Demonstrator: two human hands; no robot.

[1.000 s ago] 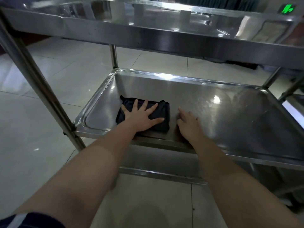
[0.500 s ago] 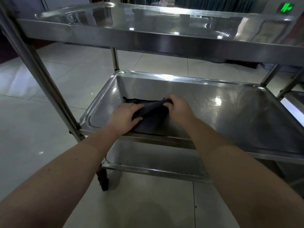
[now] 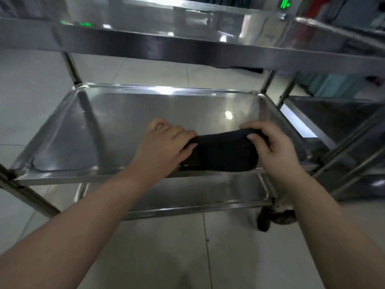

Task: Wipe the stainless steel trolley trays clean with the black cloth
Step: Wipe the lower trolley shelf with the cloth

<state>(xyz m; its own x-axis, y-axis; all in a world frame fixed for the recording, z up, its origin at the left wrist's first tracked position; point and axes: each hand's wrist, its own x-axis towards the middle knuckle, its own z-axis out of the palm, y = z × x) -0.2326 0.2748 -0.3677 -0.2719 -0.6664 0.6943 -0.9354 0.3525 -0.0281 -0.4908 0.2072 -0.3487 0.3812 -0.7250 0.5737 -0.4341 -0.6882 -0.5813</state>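
Black cloth gripped by both hands at the near edge of the middle tray.

Left of the grip, the middle tray lies bare out to its raised rim. The left hand clenches the black cloth's left end; the right hand pinches its right end. Right of the grip, little tray remains before the right rim.

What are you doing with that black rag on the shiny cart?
A person is cleaning a steel trolley. Both hands hold the black cloth by its ends: the left hand has one end and the right hand the other. The cloth is at the near edge of the middle tray. There is another tray above and one below.
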